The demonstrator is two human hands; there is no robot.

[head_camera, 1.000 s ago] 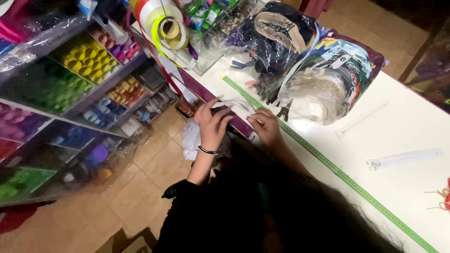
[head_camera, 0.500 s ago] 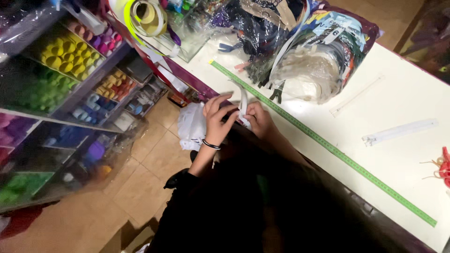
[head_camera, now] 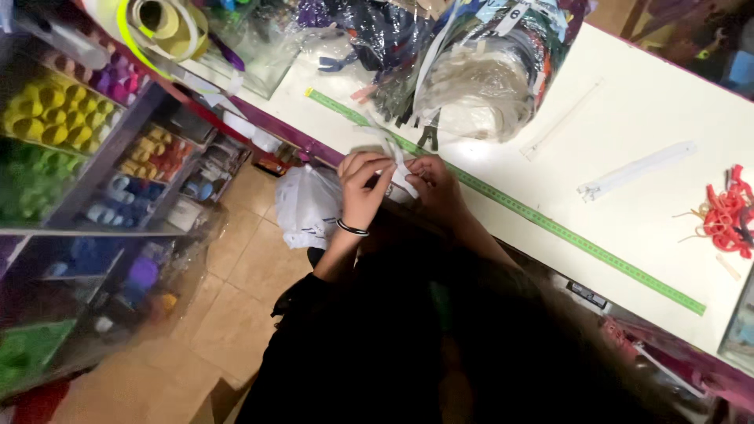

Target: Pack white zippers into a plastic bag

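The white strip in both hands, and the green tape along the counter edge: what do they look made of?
White strip: looks like soft woven fabric, matte, since it bends limply between the left hand and right hand; possibly a zipper tape, too blurred to confirm. Green tape: seems a thin flexible measuring tape, plastic or coated cloth, lying flat on the white counter with fine tick marks.
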